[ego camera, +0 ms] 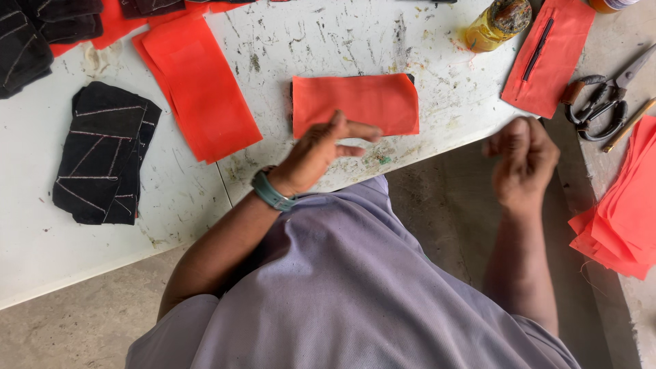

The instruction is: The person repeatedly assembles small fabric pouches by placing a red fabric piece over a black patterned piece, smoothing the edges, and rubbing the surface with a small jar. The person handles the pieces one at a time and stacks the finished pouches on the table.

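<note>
While black stitched pieces [102, 154] lie far left on the scuffed white tabletop [328, 41], the left hand [321, 152] hovers loosely spread, empty, just below the orange fabric rectangle [359, 101]; the right hand [523, 158] hangs curled, empty, near scissors [605, 102].

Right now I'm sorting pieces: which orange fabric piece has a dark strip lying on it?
The orange piece at upper right, beside the scissors; a thin dark strip lies along it. The others are bare.

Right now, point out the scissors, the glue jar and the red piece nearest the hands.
scissors [605, 102], head view, on the handle loops.
glue jar [493, 27], head view, on its yellow side.
red piece [359, 102], head view, middle of the cloth.
</note>
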